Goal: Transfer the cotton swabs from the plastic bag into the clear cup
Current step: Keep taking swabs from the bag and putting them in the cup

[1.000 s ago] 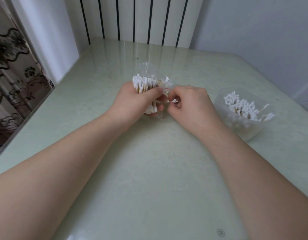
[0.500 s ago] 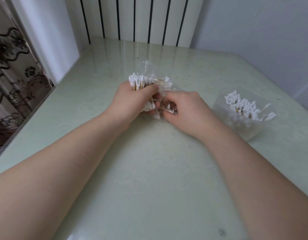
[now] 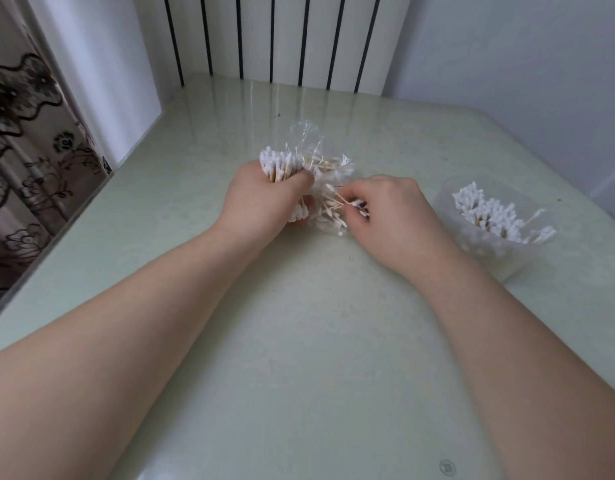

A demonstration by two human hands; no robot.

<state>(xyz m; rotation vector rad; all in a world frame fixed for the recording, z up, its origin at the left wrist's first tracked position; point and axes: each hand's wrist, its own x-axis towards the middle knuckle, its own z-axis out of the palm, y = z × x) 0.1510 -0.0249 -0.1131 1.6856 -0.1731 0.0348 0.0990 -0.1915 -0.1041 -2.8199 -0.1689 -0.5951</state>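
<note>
Green table (image 3: 299,341), left hand (image 3: 261,202) grip round bagged cotton swabs (image 3: 280,162), right hand (image 3: 392,216) grip pinching some, clear cup (image 3: 500,258) nearby.

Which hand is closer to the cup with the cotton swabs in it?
Right. The right hand pinches swabs at the plastic bag, just left of the clear cup, not touching it. The left hand grips a swab bundle beyond the bag, farther away.

Bare table (image 3: 299,341) lies between plastic bag (image 3: 309,140) and clear cup (image 3: 507,251) (walls behind).
</note>
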